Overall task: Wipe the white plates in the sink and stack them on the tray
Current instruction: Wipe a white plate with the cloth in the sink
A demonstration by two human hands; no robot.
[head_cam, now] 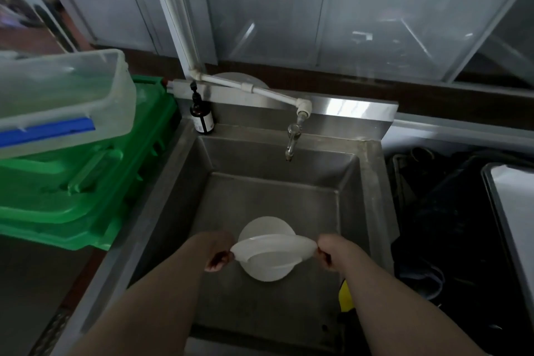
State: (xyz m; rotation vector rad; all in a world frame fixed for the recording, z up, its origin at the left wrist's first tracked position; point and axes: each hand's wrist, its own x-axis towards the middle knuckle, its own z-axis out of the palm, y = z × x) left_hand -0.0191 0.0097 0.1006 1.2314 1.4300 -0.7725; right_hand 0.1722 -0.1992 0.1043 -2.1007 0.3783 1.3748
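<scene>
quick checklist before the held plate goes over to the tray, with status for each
1. Grip on both sides: left hand and right hand each pinch an edge of the held plate: ok.
2. Plate lifted off the plate below: appears so, tilted above it: ok.
3. Plate wiped: cannot tell.
4. Tray within view, at right of the sink: ok; landing spot cut off: cannot tell.
5. Faucet off: no stream seen: ok.
6. Wiping cloth to hand: a yellow item by the right forearm, cannot tell.

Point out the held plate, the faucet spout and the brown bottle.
held plate (274,248): head view, on its tilted white face.
faucet spout (291,144): head view, on the metal nozzle.
brown bottle (202,118): head view, on its body.
</scene>
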